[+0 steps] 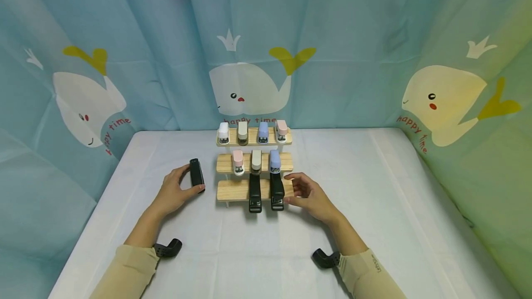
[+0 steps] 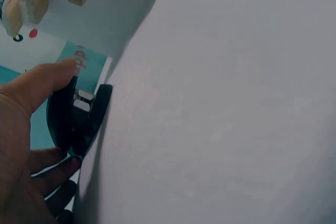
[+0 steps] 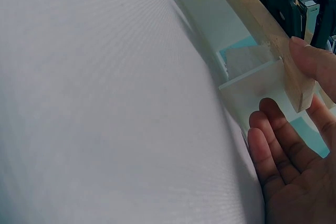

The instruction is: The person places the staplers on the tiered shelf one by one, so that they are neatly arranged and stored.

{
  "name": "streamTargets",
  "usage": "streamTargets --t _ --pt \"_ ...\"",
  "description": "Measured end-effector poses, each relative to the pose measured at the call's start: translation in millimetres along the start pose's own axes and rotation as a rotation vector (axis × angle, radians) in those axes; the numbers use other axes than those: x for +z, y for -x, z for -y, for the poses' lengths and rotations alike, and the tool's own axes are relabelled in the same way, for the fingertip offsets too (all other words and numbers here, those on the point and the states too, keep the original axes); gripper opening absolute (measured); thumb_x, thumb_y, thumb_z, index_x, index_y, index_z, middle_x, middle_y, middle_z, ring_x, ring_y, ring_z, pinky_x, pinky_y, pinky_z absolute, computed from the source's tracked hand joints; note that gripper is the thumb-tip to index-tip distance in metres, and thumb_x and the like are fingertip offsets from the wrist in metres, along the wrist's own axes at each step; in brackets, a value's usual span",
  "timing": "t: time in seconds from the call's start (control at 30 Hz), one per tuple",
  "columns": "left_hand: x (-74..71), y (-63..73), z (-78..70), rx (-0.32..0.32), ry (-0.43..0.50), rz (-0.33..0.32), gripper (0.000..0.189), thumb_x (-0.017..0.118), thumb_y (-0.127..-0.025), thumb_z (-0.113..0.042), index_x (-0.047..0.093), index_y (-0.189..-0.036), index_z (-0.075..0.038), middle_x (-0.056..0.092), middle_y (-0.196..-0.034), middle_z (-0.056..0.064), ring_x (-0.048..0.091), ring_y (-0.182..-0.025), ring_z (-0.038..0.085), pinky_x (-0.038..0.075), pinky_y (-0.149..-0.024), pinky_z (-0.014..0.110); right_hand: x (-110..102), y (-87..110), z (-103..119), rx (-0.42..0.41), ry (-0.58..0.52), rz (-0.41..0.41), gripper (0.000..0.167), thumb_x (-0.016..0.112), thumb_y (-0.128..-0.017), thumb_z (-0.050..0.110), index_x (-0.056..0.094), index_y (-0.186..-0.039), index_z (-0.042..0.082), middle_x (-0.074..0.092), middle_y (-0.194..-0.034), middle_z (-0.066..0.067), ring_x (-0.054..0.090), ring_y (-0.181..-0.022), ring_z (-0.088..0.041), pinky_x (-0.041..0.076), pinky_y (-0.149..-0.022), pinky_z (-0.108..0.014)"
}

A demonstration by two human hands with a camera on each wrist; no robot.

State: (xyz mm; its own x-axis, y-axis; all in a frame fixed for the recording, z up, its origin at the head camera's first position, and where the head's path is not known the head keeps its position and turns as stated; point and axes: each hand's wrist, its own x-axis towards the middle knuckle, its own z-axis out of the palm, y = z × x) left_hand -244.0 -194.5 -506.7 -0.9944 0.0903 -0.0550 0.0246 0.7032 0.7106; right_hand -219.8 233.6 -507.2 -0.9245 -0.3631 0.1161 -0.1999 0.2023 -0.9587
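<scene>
My left hand [image 1: 171, 194] holds a black stapler [image 1: 196, 175] at the table's left, thumb at the near end and fingers at the far end. In the left wrist view the stapler [image 2: 62, 114] rests near the white surface with its arms spread apart. My right hand [image 1: 312, 200] is at the right end of a wooden rack's lowest shelf [image 1: 232, 190], beside a black stapler [image 1: 277, 192]. In the right wrist view its thumb [image 3: 312, 61] lies over the shelf end, near the stapler, with relaxed fingers below. Another black stapler [image 1: 255, 193] lies to the left on that shelf.
The middle shelf [image 1: 224, 164] bears a pink, a grey-beige and a blue small stapler. Several small staplers line the top shelf [image 1: 230, 137]. A white cloth covers the table [image 1: 353, 165]; a blue curtain [image 1: 353, 36] with whales hangs behind and at both sides.
</scene>
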Motion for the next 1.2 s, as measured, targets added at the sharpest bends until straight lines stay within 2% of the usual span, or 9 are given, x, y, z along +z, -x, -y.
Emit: streamTargets --t 0.3,0.63,0.93,1.2 --pt "-5.1 -8.4 2.8 -0.003 -0.029 0.014 0.110 0.083 -0.085 -0.050 0.023 -0.164 -0.003 0.030 -0.165 0.026 0.020 -0.153 0.048 0.024 -0.122 0.068 0.6 -0.9 -1.0 -0.003 -0.013 0.002 0.057 0.083 -0.085 0.002 0.058 -0.137 0.008 0.058 -0.112 -0.012 0.057 -0.092 -0.018 0.052 -0.082 -0.023" --pt "-8.2 -12.2 3.6 0.007 -0.054 0.014 0.114 0.086 -0.080 -0.050 0.023 -0.163 -0.002 0.027 -0.165 0.028 0.019 -0.153 0.049 0.022 -0.122 0.067 1.0 -1.1 -2.5 -0.007 -0.025 0.013 0.057 0.083 -0.085 0.002 0.058 -0.137 0.008 0.057 -0.110 -0.012 0.057 -0.091 -0.017 0.051 -0.080 -0.023" --pt "-6.0 -12.9 2.2 -0.018 -0.015 0.005 0.112 0.089 -0.078 -0.049 0.028 -0.159 0.000 0.031 -0.163 0.026 0.021 -0.153 0.048 0.021 -0.123 0.065 0.3 0.3 -1.2 0.003 -0.006 0.005 0.056 0.083 -0.086 0.004 0.058 -0.137 0.010 0.056 -0.110 -0.011 0.055 -0.092 -0.019 0.050 -0.081 -0.023" --pt "-4.9 -11.3 4.3 -0.031 0.042 -0.007 0.114 0.090 -0.077 -0.046 0.026 -0.158 0.001 0.033 -0.161 0.027 0.021 -0.153 0.048 0.022 -0.124 0.065 0.2 0.5 -0.9 0.001 0.000 0.006 0.056 0.083 -0.086 0.004 0.058 -0.137 0.009 0.058 -0.112 -0.014 0.056 -0.092 -0.020 0.051 -0.081 -0.023"
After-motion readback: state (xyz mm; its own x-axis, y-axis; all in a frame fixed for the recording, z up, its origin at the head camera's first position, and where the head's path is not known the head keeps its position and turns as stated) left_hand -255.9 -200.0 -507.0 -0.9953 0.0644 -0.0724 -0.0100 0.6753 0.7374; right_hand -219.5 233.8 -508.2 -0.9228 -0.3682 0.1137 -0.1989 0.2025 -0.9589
